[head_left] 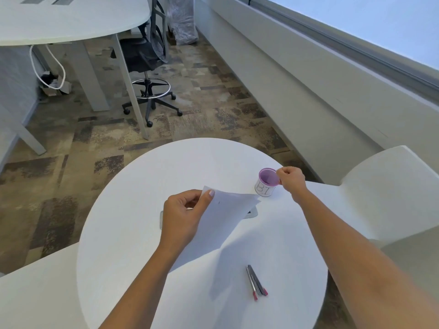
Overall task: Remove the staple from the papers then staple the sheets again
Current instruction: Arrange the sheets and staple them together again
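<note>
As the head view looks down, a round white table [147, 245] with a smooth matte top carries the task items. Left hand [185, 217]: fingers curled under and thumb pressed on top, pinching the upper corner of the papers [225, 214]. These are thin white sheets, lifted at the held corner and sloping down to the table on the near side, casting a soft shadow. A grey rounded-edged item [252, 213] lies partly hidden beneath them; identity cannot be told.

Right hand [291, 180]: fingers curled into a tight pinch at the rim of a small cup [266, 184]. Whether anything sits between the fingertips is too small to tell. The cup is cylindrical, purple inside, with a white label showing hand-drawn letters "BI".

A slim metal tool [256, 282] with two pink tips lies flat on the near side of the table, well apart from both hands.

Surroundings: moulded white seats [392, 186] flank the table. The carpet [71, 143] is mottled brown and grey in blocks. A black mesh office chair [149, 58] on castors, with a chrome foot ring, stands by a second white table [71, 17], under which a white cable [59, 67] loops. A pale ledge [308, 79] runs under a window at right.
</note>
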`<state>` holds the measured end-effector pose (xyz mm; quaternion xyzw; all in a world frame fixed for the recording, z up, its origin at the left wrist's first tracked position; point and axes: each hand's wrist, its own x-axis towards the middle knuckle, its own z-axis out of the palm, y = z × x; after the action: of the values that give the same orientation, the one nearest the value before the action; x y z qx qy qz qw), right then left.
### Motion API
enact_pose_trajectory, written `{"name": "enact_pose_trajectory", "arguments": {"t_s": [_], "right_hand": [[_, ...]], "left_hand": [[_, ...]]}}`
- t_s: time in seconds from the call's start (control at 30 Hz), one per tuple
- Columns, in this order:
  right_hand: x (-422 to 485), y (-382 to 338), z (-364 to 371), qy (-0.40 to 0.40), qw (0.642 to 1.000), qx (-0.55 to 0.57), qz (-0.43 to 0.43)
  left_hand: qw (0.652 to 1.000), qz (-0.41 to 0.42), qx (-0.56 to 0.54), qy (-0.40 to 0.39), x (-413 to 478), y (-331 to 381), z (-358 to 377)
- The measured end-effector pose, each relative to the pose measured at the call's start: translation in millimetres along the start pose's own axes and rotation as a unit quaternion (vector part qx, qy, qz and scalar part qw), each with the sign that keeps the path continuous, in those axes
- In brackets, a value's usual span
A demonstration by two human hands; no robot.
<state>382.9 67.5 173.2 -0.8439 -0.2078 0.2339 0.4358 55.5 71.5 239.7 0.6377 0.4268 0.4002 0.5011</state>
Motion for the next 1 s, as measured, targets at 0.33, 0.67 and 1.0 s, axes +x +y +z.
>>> {"name": "enact_pose_trajectory", "arguments": {"t_s": [0.33,0.67,1.0], "right_hand": [[69,9,15,0.021,0.995,-0.06,0.075],[93,21,15,0.073,0.992,-0.04,0.099],[-1,-50,38,-0.25,0.963,0.061,-0.08]], "left_hand": [[1.0,-0.011,-0.012,-0.009,17,1,4],[1.0,-0.019,-0.022,-0.009,23,-1,6],[1.0,-0.013,0.005,-0.012,28,-11,2]]}}
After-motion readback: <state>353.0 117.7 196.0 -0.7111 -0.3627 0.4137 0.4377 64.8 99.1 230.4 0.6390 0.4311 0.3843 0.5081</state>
